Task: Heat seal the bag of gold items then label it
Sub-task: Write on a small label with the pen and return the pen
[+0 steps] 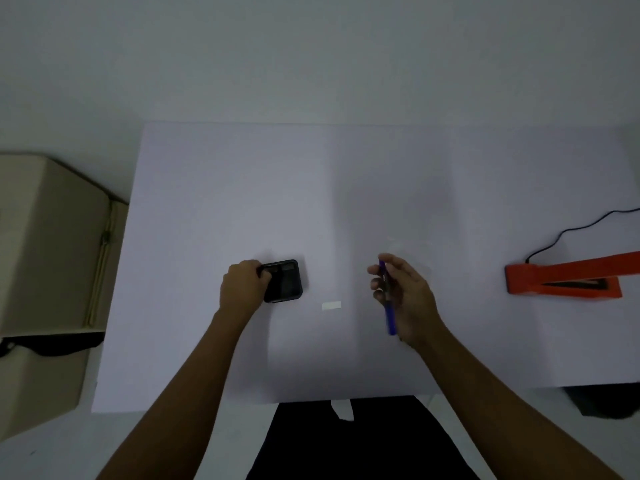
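Note:
My left hand point(244, 287) grips the left side of a small black square device point(284, 280) that rests on the white table point(346, 188). My right hand point(403, 294) holds a blue pen point(388, 303), its length pointing toward me above the table. A small white label strip point(331, 305) lies flat between the two hands. A faint clear bag point(412, 251) seems to lie just beyond my right hand, too dim to make out its contents. The orange heat sealer point(561, 275) sits at the right edge, its arm raised.
A black cord point(568, 233) runs from the sealer off the right side. A beige box point(52, 244) stands left of the table. My dark lap point(346, 445) is below the table's front edge, and a dark object point(602, 400) sits under the right corner.

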Demonstrator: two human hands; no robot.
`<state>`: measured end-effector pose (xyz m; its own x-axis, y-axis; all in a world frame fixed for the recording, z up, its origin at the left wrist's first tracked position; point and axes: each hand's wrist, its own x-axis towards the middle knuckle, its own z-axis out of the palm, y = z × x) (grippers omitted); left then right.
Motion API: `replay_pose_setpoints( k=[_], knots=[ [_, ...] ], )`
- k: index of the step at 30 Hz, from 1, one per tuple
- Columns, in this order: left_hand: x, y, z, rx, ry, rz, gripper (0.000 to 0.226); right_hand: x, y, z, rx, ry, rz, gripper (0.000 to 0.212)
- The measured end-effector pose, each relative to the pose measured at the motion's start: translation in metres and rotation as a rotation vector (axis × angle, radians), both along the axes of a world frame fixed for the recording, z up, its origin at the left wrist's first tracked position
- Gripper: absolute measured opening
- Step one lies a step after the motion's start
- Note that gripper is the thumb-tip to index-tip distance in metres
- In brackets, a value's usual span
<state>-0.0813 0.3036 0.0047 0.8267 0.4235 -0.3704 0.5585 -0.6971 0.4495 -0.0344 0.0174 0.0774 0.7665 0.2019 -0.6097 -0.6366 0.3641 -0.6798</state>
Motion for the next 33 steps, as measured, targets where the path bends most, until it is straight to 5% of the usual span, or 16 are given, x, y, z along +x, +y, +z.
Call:
replay_pose_setpoints(
  k=[3, 7, 11, 14, 18, 25, 28, 33],
  knots=[
    [0.002, -0.002, 0.002, 0.037, 0.035, -0.017, 0.019, -0.012, -0.003, -0.006, 0.184, 0.113, -0.008, 0.027],
    [-0.001, -0.017, 0.021, 0.064, -0.073, 0.001, 0.035, -0.025, 0.000, -0.010, 0.155, 0.105, 0.078, 0.022],
    [-0.005, -0.055, 0.065, -0.330, -0.268, -0.127, 0.032, -0.025, 0.001, -0.007, 0.000, 0.164, 0.172, 0.068],
    [-0.017, -0.092, 0.085, -0.520, -0.150, -0.367, 0.034, -0.023, 0.006, -0.009, -0.140, 0.134, 0.231, 0.050],
    [-0.022, -0.114, 0.076, -0.325, -0.227, -0.553, 0.030, -0.025, 0.009, -0.015, -0.139, 0.100, 0.163, 0.021],
    [-0.016, -0.128, 0.081, -0.090, -0.091, -0.783, 0.031, -0.031, 0.006, -0.023, -0.100, 0.133, 0.190, 0.028],
    [-0.024, -0.132, 0.084, -0.296, 0.054, -0.813, 0.036, -0.031, -0.004, -0.020, -0.055, 0.140, 0.265, 0.030],
    [-0.027, -0.130, 0.090, -0.907, 0.283, -0.561, 0.039, -0.031, -0.021, -0.014, -0.012, 0.095, 0.362, 0.025]
  ],
)
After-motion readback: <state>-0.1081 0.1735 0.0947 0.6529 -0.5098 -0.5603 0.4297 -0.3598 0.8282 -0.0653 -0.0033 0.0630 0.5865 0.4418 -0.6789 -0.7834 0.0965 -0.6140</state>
